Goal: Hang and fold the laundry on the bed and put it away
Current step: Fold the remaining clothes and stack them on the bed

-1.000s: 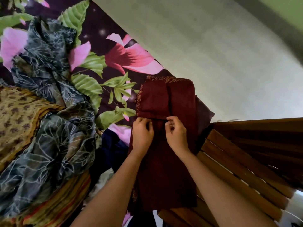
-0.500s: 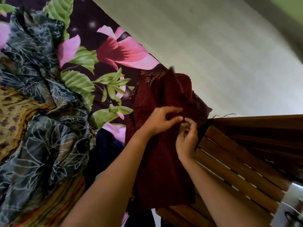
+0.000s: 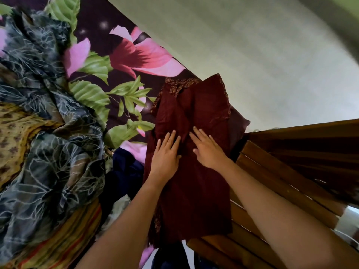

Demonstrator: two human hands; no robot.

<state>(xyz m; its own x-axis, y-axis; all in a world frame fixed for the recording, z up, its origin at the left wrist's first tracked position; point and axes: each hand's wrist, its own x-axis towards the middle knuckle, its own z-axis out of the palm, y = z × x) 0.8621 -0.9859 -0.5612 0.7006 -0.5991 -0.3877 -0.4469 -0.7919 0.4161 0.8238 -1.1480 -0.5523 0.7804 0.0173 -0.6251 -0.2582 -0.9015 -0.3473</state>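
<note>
Both hands lie flat, fingers spread wide and gripping nothing: the left hand (image 3: 166, 158) and right hand (image 3: 208, 150) press side by side on the maroon garment (image 3: 194, 191), which lies folded at the bed's (image 3: 101, 43) edge beside the wooden slats (image 3: 281, 191).

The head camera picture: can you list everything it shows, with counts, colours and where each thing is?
maroon garment: one, dark red with gold trim, flat at the bed's edge under both hands
floral bedsheet: one, dark purple with pink flowers and green leaves
grey-blue printed cloth: one, crumpled, left
yellow patterned cloth: one, far left
navy cloth: one, beside the garment
wooden slats: brown, right
floor: pale, top right
left hand: open, palm down
right hand: open, palm down
</note>
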